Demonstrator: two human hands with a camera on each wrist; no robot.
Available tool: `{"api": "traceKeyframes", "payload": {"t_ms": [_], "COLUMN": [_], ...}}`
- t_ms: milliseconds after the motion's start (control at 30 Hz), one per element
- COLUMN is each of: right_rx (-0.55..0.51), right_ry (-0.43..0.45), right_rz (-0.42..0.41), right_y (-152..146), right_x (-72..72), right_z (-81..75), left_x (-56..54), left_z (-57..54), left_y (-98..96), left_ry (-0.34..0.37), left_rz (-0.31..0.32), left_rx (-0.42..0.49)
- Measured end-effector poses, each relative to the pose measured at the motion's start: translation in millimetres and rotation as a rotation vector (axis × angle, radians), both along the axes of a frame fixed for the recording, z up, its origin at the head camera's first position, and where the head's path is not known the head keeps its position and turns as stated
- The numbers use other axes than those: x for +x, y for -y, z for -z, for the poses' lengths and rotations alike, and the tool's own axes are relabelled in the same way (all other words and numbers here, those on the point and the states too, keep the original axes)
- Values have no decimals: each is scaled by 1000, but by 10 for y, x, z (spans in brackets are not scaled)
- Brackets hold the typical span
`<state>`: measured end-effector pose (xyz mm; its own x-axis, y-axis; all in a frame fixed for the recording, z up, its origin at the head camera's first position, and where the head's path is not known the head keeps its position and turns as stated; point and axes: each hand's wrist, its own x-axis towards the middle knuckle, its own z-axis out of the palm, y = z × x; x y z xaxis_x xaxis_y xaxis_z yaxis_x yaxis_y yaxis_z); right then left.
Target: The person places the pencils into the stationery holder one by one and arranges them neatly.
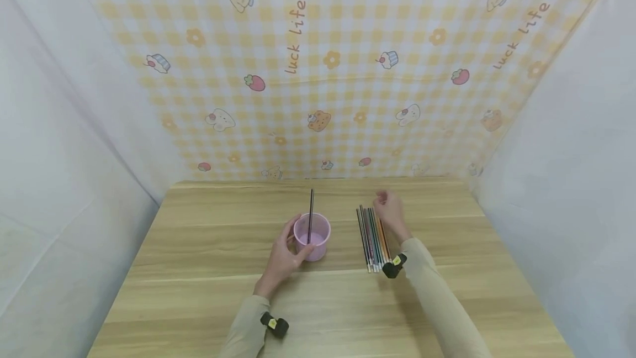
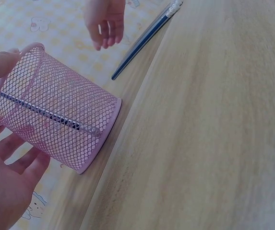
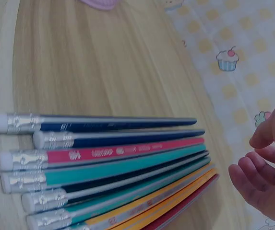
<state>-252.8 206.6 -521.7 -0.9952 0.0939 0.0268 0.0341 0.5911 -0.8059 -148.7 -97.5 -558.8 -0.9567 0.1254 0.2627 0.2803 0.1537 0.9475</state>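
My left hand (image 1: 284, 257) grips a pink mesh pencil cup (image 2: 63, 110), thumb on the near side and fingers round the far left side. One dark striped pencil (image 1: 311, 209) stands in the cup, leaning on its rim. To the right lies a row of pencils (image 3: 127, 152), side by side, in blue, pink, green, orange and red, with white erasers toward me. My right hand (image 1: 390, 211) hovers by the far ends of that row, its fingers loosely bent with nothing between them.
All of this is on a wooden table (image 1: 199, 269). Behind it hangs a yellow checked cloth (image 1: 367, 93) with cartoon prints. White sheets (image 1: 64, 153) enclose the left and right sides.
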Motion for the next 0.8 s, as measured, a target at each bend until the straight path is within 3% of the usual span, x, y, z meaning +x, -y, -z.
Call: {"api": "traceKeyframes", "payload": {"t_ms": [533, 800], "right_rx": [199, 214], "right_ry": [110, 143], "right_rz": [-32, -20], "right_y": [-123, -103], "right_x": [16, 12], "right_z": [224, 217], "left_x": [-8, -8], "left_z": [-6, 14], "left_y": [-2, 10], "left_ry": [-5, -15], "left_rz": [10, 8], "left_rx": [16, 6]}}
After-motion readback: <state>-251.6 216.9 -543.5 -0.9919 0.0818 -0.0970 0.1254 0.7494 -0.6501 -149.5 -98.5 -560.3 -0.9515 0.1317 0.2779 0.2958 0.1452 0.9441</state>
